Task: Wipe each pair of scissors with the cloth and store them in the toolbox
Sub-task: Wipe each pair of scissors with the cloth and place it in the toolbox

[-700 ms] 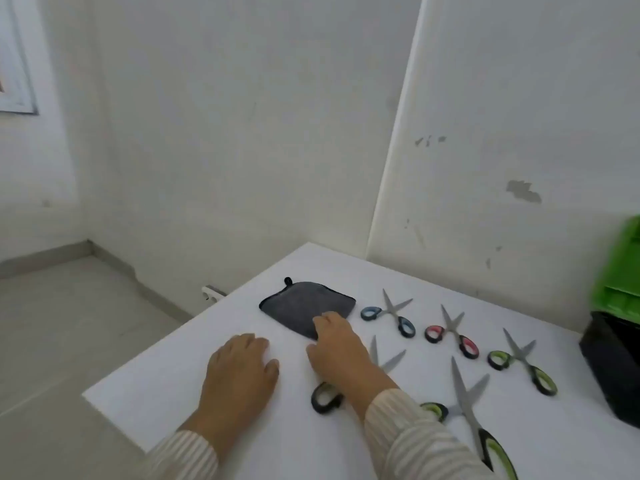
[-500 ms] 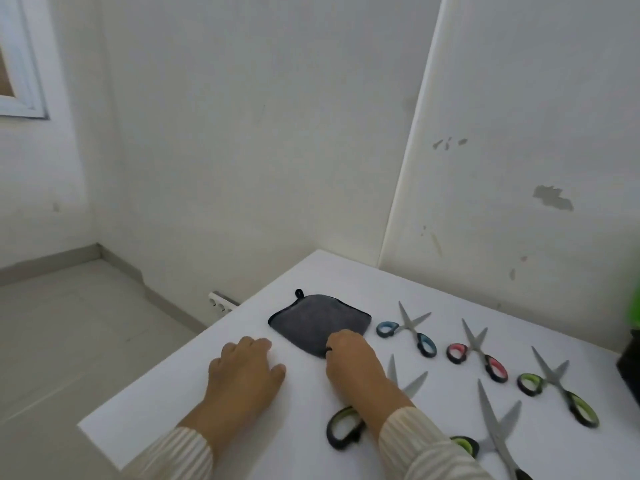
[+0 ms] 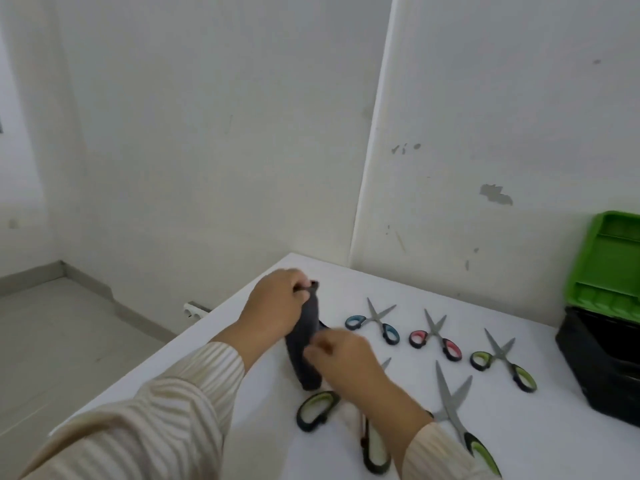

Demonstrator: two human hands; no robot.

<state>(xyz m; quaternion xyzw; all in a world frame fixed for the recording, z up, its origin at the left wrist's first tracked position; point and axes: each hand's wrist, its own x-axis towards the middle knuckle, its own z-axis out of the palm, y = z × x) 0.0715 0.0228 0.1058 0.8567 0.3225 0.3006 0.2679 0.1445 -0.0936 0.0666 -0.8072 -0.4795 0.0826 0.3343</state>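
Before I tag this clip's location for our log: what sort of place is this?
Probably a bare room used as a makeshift workspace: chipped white walls, a plain white table against one, an open toolbox.

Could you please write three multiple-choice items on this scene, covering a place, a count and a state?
1. Where does the toolbox stand?
A. On the floor
B. At the right end of the table
C. On a shelf
2. How many pairs of scissors lie on the table?
A. Three
B. Five
C. Seven
3. What state is the cloth in?
A. Spread flat
B. Inside the toolbox
C. Held up by the left hand
Answers:
1 B, it sits on the tabletop at the right edge.
2 B, one blue-handled pair, one pink-handled pair and three green-handled pairs.
3 C, the hand grips its top end.
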